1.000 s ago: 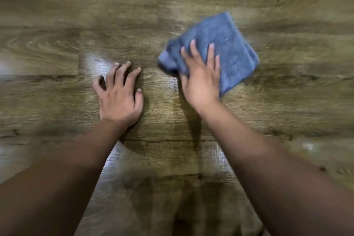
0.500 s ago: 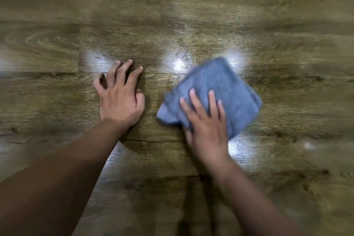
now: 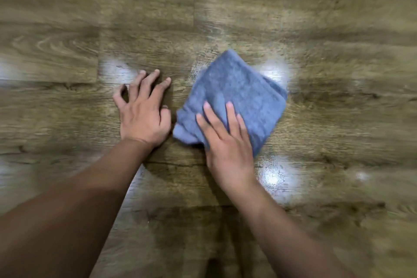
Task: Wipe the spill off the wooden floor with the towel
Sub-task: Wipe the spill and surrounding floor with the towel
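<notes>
A view from above looks straight down at a wooden floor (image 3: pixel 338 18) made of brown planks with visible grain. The edges of the picture are blurred.

Two bare forearms reach in from the bottom of the picture, one from each lower corner, and both hands lie near the middle of the floor.

The left hand (image 3: pixel 143 117) is planted on the bare wood, palm down. Its fingers (image 3: pixel 149 81) are spread apart and slightly bent, with the tips touching the floor. It holds nothing.

The right hand (image 3: pixel 228 144) lies flat on a folded blue towel (image 3: pixel 239 92), just to the right of the left hand. Its fingers (image 3: pixel 231 117) are straight and a little fanned, pressing down on the near part of the cloth. They do not curl around it. The thumb cannot be made out.

The towel lies on the floor as a thick, roughly square pad turned like a diamond, with one corner pointing away from the person. Its near left corner sits just beside the left hand, not touching it.

Bright, shiny patches (image 3: pixel 273 178) show on the wood around the towel: one below the right wrist, one past the towel's far right edge, and one by the left fingertips. Whether these are wet film or only light glare cannot be told.
</notes>
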